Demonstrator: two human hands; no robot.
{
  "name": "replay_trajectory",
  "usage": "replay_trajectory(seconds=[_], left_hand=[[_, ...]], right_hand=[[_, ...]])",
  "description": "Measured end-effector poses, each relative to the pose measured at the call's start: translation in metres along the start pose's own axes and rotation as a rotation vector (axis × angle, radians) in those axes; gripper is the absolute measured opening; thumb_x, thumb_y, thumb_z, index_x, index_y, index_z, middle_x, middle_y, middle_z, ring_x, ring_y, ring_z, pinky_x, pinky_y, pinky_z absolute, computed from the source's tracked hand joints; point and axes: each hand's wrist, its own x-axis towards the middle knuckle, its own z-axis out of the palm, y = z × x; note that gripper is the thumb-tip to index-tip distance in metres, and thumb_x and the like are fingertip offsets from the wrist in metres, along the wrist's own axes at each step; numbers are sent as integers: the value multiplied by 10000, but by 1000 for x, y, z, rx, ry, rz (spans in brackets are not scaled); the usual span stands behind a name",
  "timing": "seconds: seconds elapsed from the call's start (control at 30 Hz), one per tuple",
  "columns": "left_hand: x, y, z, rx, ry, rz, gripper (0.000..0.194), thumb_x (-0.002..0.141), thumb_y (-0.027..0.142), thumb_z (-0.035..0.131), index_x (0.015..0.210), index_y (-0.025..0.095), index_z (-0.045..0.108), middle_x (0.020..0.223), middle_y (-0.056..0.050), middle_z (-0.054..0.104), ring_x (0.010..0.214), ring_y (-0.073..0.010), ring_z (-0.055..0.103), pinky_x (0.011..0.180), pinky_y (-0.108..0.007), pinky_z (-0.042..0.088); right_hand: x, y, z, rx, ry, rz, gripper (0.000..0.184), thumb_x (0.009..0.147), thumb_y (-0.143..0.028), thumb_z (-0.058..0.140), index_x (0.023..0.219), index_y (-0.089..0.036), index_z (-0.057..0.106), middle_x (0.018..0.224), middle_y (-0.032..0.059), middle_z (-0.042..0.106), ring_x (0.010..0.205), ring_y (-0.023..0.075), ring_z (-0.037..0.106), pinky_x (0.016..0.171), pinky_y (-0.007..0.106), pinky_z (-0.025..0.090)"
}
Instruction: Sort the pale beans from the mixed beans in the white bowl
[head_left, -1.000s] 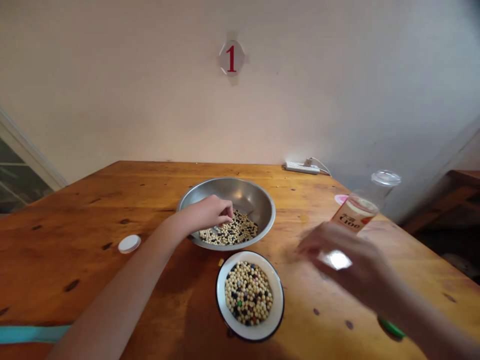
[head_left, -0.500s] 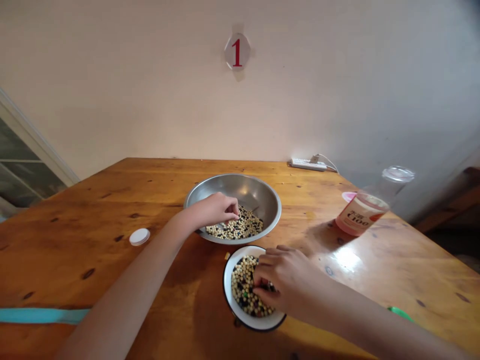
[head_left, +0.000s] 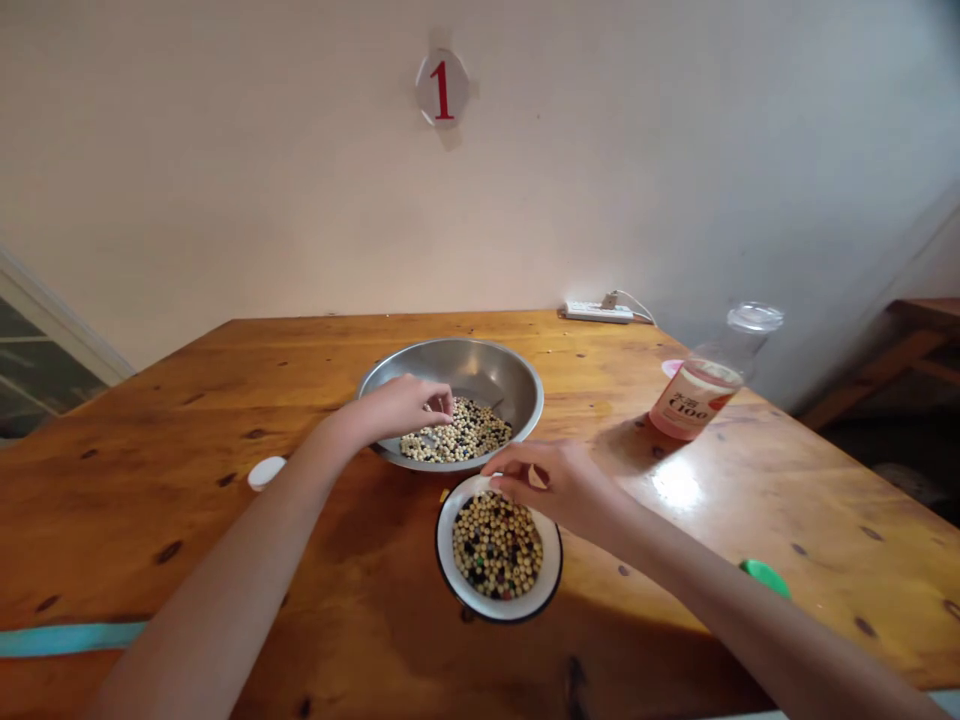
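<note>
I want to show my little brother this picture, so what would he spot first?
The big red number 1 on a round sign high on the wall stands out first. Below it on the wooden table, two hands draw the eye: the left hand reaches over mixed pale and dark beans in a steel bowl, and the right hand is at the rim of a white bowl. A clear bottle with a pink label sits at the right.

The bare left arm (head_left: pixel 225 570) and right arm (head_left: pixel 757 610) reach forward from the lower corners, angling in toward each other. The left hand (head_left: pixel 405 408) hangs knuckles up, wrist gently bent, its grip drawn into a loose downward pinch. The right hand (head_left: pixel 551 487) turns inward, palm down, fingers lightly curled, well apart from the left.
</note>
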Motion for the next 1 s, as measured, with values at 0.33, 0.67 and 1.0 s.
replay_trajectory(seconds=[0.33,0.67,1.0], left_hand=[[-26,26,-1,-534,280,151,228,804,388,648,874,173,674,976,-39,717,919,-172,652,836,-278,488],[-48,72,1,-1317,300,455,72,699,262,811,722,214,761,695,19,704,675,-94,632,679,-206,516],[-54,78,-1,-1311,331,548,112,704,164,800,751,264,781,723,32,739,696,-89,675,676,-191,555]], right_hand=[[1,0,-7,659,176,129,199,828,-359,612,737,-187,566,613,-20,572,580,111,528,567,237,433],[0,-40,-33,883,182,-160,118,850,-217,632,735,-215,609,1051,34,559,1069,184,539,915,318,462],[-1,-55,-42,887,152,-178,122,827,-188,646,711,-214,618,1020,19,502,988,159,527,899,293,453]])
